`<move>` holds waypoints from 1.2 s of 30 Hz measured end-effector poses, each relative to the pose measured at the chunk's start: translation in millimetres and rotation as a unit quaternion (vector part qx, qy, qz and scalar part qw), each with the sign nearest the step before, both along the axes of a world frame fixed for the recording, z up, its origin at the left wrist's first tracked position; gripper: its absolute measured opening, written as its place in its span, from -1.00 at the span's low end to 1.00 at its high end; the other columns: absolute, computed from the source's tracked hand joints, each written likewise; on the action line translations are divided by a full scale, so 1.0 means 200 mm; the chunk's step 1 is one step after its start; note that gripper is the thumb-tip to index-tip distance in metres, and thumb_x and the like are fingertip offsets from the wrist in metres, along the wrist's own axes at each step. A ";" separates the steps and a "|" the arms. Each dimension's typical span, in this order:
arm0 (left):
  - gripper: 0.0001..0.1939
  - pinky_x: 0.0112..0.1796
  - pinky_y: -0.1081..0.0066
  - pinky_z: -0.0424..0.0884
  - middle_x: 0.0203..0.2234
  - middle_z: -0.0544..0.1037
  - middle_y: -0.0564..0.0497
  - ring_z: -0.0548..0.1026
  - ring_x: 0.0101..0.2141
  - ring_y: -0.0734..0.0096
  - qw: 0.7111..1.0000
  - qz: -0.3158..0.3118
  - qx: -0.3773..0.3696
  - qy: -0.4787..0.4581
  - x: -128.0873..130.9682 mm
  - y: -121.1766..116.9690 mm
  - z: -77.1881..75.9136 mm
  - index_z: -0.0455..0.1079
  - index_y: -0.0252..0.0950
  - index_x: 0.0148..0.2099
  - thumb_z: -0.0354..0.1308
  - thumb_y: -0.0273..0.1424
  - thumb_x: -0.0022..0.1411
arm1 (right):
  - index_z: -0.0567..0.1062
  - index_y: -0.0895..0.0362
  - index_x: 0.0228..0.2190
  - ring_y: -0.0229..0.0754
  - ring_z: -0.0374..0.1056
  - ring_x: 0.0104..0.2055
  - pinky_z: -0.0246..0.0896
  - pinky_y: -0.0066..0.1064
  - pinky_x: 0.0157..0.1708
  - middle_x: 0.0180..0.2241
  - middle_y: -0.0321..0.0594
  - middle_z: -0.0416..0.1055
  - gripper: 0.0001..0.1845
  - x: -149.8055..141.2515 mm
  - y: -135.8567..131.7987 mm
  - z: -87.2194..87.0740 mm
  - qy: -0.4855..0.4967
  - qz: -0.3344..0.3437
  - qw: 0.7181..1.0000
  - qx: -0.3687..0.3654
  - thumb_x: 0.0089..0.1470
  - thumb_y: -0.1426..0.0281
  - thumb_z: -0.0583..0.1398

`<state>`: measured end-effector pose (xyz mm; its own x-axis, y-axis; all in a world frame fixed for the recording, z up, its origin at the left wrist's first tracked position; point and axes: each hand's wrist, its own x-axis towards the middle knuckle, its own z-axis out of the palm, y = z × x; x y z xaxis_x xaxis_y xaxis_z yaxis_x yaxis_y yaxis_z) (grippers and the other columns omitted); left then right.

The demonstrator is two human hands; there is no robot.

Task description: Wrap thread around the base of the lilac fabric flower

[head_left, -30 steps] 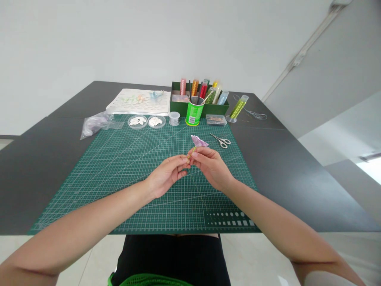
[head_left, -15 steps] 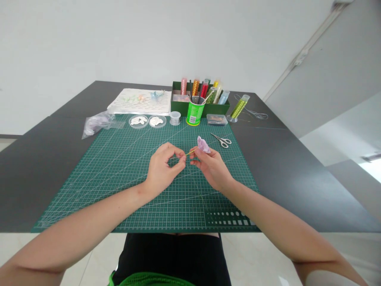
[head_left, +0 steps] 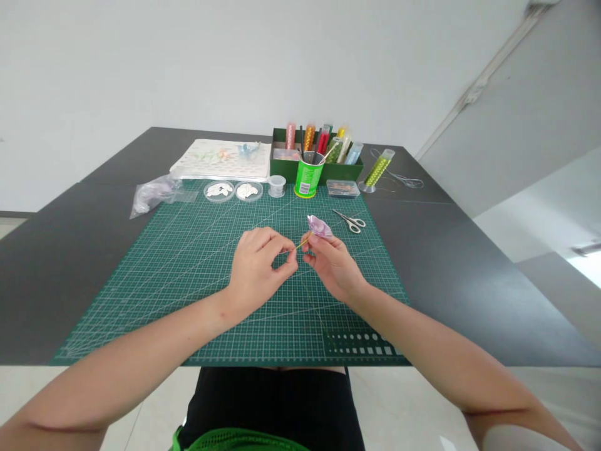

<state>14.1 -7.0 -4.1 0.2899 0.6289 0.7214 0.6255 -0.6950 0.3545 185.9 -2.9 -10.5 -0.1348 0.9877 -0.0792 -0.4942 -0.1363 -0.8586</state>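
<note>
A small lilac artificial flower [head_left: 319, 226] shows above the fingers of my right hand [head_left: 337, 266], which pinches it at its base. From the bloom a thin yellow-green stem [head_left: 303, 242] slants down to the left. The closed thumb and forefinger of my left hand [head_left: 258, 263] grip the lower end of this stem. Both hands are raised over the middle of a green cutting mat [head_left: 159, 269]. Small silver scissors [head_left: 350, 222] lie on the mat just beyond my right hand.
Behind stand a green can of tools [head_left: 308, 178], a green box of thread spools [head_left: 286, 168], two dishes of white pieces [head_left: 218, 191] and a clear case [head_left: 342, 188]. A plastic bag [head_left: 154, 195] lies left; a yellow-green spool [head_left: 379, 168] leans at right.
The flower has turned and tipped a little to the left in my right fingers. My left hand has shifted slightly right and down along with the stem end.
</note>
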 end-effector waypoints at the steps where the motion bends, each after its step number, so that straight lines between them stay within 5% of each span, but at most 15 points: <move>1: -0.88 -0.24 0.31 0.31 -0.43 0.51 0.10 0.46 -0.34 0.38 1.000 -0.004 -0.014 -0.012 0.00 0.00 0.00 0.43 -0.24 -0.32 0.20 -0.55 0.25 | 0.60 0.07 -0.48 -0.30 0.28 -0.34 0.24 -0.44 -0.37 -0.40 -0.32 0.42 -0.74 0.00 0.00 0.00 0.002 0.004 1.000 0.003 -0.14 0.22 0.50; 8: -0.87 -0.26 0.33 0.32 -0.44 0.51 0.12 0.46 -0.35 0.41 0.998 -0.014 -0.035 -0.049 0.01 0.00 0.02 0.42 -0.24 -0.34 0.21 -0.55 0.25 | 0.61 0.05 -0.47 -0.29 0.31 -0.31 0.30 -0.43 -0.31 -0.33 -0.30 0.47 -0.72 0.00 0.00 0.00 0.006 0.022 1.000 0.017 -0.15 0.19 0.51; 15: -0.88 -0.23 0.27 0.29 -0.44 0.56 0.09 0.52 -0.34 0.36 0.984 0.011 0.156 0.086 -0.03 0.01 0.04 0.41 -0.24 -0.32 0.24 -0.52 0.28 | 0.60 0.05 -0.44 -0.26 0.30 -0.31 0.31 -0.36 -0.25 -0.35 -0.29 0.44 -0.66 0.00 -0.01 -0.01 -0.034 -0.010 0.997 0.066 -0.13 0.09 0.49; 23: -0.87 -0.23 0.27 0.30 -0.48 0.58 0.12 0.56 -0.36 0.41 0.938 0.039 0.315 0.141 -0.05 0.00 0.10 0.43 -0.26 -0.30 0.32 -0.52 0.21 | 0.55 0.06 -0.53 -0.29 0.24 -0.40 0.21 -0.35 -0.29 -0.42 -0.34 0.38 -0.74 0.00 -0.03 0.04 -0.055 -0.004 0.994 0.096 -0.15 0.27 0.50; 36: -0.87 -0.22 0.27 0.30 -0.47 0.57 0.15 0.56 -0.38 0.43 0.930 0.039 0.341 0.131 -0.06 0.00 0.10 0.42 -0.21 -0.27 0.32 -0.48 0.23 | 0.62 0.00 -0.45 -0.19 0.37 -0.10 0.30 -0.29 -0.06 -0.25 -0.31 0.47 -0.78 0.02 -0.04 0.05 -0.053 0.034 0.991 0.116 -0.18 0.37 0.52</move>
